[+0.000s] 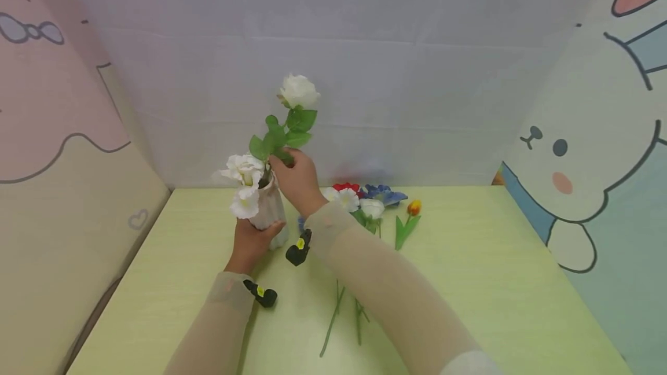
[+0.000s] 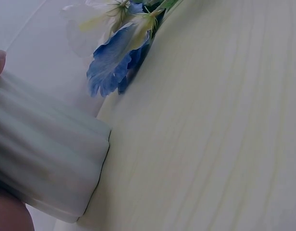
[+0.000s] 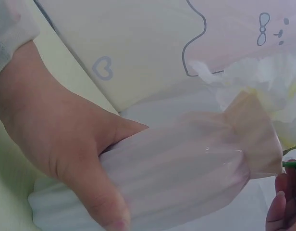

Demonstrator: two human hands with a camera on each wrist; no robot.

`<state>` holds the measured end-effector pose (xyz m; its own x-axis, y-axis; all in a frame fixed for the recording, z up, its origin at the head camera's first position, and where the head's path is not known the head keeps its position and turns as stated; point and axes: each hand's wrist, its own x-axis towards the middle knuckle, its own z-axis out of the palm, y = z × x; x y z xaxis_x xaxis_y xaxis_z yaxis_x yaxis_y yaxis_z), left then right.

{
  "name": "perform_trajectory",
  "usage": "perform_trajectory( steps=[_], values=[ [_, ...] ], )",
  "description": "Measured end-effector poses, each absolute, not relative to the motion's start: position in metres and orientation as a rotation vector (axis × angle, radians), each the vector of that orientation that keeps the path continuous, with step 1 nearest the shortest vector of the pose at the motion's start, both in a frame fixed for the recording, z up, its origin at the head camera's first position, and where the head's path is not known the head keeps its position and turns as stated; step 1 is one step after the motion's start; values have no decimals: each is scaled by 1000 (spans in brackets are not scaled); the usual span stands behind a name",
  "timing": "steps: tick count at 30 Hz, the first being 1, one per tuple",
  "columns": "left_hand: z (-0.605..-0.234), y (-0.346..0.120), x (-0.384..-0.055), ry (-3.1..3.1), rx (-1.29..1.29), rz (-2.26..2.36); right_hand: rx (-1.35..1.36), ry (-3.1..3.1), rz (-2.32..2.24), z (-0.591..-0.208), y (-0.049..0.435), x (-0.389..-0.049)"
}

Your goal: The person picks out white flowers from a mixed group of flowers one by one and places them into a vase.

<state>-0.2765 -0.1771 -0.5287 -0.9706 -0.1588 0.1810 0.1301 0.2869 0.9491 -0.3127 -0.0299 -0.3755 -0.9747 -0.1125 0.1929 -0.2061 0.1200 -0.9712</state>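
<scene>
A pale, ribbed vase [image 1: 271, 213] stands toward the back left of the table, and my left hand [image 1: 252, 242] grips its lower body. In the right wrist view the left thumb and fingers wrap round the vase [image 3: 186, 163], whose flared mouth points right. My right hand [image 1: 299, 181] is at the mouth, pinching the green stem of a white rose [image 1: 299, 92]; its bloom and leaves rise above the hand. White ruffled flowers [image 1: 244, 172] lean out over the vase's left side. The lower end of the rose stem is hidden.
Right of the vase lie several loose flowers: a red one [image 1: 348, 187], a blue one [image 1: 384, 194], white ones [image 1: 372, 208] and an orange-yellow tulip [image 1: 414, 208]. Their stems stretch toward the table's front, partly under my right forearm. A pale curtain [image 1: 365, 85] borders the back.
</scene>
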Motion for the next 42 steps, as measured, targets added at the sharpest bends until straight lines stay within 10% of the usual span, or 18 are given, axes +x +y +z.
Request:
perform_trajectory(
  steps=[42],
  values=[
    [-527,-180,-276,-2307,-10,-1740,461,-2327,1797,-388,19,-289]
  ],
)
